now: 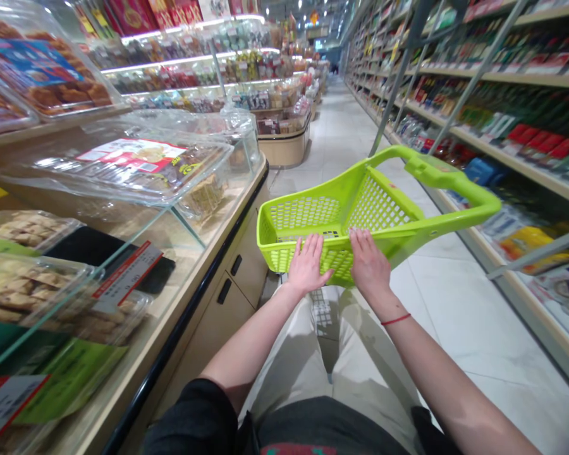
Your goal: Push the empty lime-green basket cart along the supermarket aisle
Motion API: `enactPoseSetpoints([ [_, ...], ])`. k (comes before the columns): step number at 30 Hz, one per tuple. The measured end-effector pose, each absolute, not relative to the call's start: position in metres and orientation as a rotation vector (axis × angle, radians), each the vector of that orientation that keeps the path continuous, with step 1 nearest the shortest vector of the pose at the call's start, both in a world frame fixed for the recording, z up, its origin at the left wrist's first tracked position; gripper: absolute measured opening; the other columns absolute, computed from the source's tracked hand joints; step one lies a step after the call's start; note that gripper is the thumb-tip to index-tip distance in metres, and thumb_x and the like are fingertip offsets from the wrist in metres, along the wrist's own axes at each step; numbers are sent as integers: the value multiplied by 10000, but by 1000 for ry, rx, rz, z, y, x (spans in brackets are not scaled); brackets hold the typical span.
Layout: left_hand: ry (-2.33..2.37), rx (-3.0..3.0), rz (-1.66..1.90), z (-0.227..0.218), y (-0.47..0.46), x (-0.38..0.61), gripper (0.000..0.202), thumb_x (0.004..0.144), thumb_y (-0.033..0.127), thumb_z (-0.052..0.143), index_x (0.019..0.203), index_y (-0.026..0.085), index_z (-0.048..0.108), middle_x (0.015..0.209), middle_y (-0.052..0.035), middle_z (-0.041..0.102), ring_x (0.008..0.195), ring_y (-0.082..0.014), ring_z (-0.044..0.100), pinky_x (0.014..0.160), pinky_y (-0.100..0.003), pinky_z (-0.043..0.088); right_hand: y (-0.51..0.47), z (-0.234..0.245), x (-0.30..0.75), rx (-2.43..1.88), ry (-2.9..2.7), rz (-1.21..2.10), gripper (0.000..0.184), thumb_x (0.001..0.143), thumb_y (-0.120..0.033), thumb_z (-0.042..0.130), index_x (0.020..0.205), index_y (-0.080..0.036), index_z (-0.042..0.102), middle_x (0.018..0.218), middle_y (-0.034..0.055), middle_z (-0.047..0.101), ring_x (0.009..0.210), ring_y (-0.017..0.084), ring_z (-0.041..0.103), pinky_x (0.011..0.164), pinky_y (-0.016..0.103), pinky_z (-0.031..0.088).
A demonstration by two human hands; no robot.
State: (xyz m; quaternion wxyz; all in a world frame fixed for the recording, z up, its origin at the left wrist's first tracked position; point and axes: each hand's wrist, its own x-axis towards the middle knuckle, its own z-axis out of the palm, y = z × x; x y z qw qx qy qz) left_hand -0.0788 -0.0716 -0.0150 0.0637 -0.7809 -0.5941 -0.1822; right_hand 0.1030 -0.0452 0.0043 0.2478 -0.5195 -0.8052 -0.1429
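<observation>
A lime-green plastic shopping cart (pixel 308 205) with a lattice basket stands sideways in front of me, its looped handle (pixel 474 193) pointing right. The basket looks empty inside. My left hand (pixel 307 262) rests on the near side, its fingertips over the rim and its thumb stretched to the right along the outside. A short way to the right, my right hand (pixel 370 262) has its fingers hooked over the same rim; a thin red cord circles that wrist. The right thumb is hidden. Through the gap between my legs, a lower grid of the cart (pixel 323 313) shows.
On the left, a wooden counter (pixel 222 249) with glass panels and a black edge rail holds clear boxes of baked snacks (pixel 137 161). Stocked shelves (pixel 512 133) behind slanted metal bars line the right. A pale tiled aisle (pixel 332 120) runs ahead past a lit goods display (pixel 208 63).
</observation>
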Motion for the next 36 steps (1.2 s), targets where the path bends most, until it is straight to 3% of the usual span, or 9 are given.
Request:
enactPoseSetpoints([
  [6, -1774, -2372, -529, -16, -73, -82, 872, 909, 490, 525, 1591, 29, 237, 1674, -198, 292, 1587, -303, 207, 1311, -511, 88, -52, -3, 79, -1221, -2355, -386, 655, 849, 10, 412, 1488, -99, 504, 1537, 145, 544, 1439, 281, 496, 1014, 390, 573],
  [10, -1768, -2377, -509, -15, -74, -85, 847, 934, 479, 499, 1600, 37, 218, 1688, -177, 267, 1588, -295, 202, 1312, -500, 83, -42, 3, 103, -1340, -2202, -426, 682, 857, 3, 402, 1528, -107, 448, 1522, 151, 561, 1435, 303, 497, 995, 409, 579],
  [15, -1812, -2356, -500, -13, -74, -82, 843, 938, 440, 509, 1604, 22, 204, 1688, -182, 260, 1589, -299, 197, 1311, -514, 99, -40, 0, 112, -1344, -2160, -428, 716, 859, 6, 392, 1567, -96, 376, 1545, 172, 529, 1449, 307, 476, 1089, 445, 512],
  [22, -1832, -2360, -479, -4, -83, -87, 794, 925, 358, 535, 1587, 23, 251, 1672, -200, 295, 1584, -296, 217, 1310, -510, 139, -54, -3, 63, -1235, -2328, -312, 602, 890, -14, 410, 1481, -78, 504, 1542, 144, 541, 1452, 288, 469, 1039, 382, 535],
  [26, -1912, -2288, -517, 4, -104, -111, 700, 921, 299, 555, 1556, 86, 351, 1644, -205, 356, 1560, -310, 288, 1280, -525, 247, -47, 3, 77, -1172, -2138, -222, 507, 879, -15, 420, 1311, -118, 665, 1343, 109, 707, 1355, 280, 566, 1072, 396, 507],
  [28, -1984, -2230, -539, 7, -120, -126, 636, 910, 292, 581, 1503, 107, 442, 1590, -205, 444, 1509, -321, 391, 1240, -506, 345, -45, 2, 90, -1141, -2003, -102, 415, 877, -70, 444, 1153, -156, 742, 1171, 98, 775, 1207, 265, 659, 1044, 387, 516],
  [32, -2030, -2105, -574, 35, -160, -149, 520, 906, 285, 616, 1409, 164, 562, 1463, -163, 595, 1353, -301, 578, 1158, -475, 471, -56, -15, 93, -1148, -1865, 417, 324, 869, -294, 457, 896, -185, 761, 937, 95, 790, 862, 241, 725, 809, 349, 559],
  [36, -1931, -1945, -637, 120, -202, -162, 375, 967, 294, 555, 1324, 215, 642, 1337, -94, 694, 1202, -239, 676, 1110, -412, 519, -84, -44, 70, -1329, -1842, 876, 436, 779, -612, 539, 654, -212, 659, 687, 62, 724, 680, 240, 673, 678, 333, 503],
])
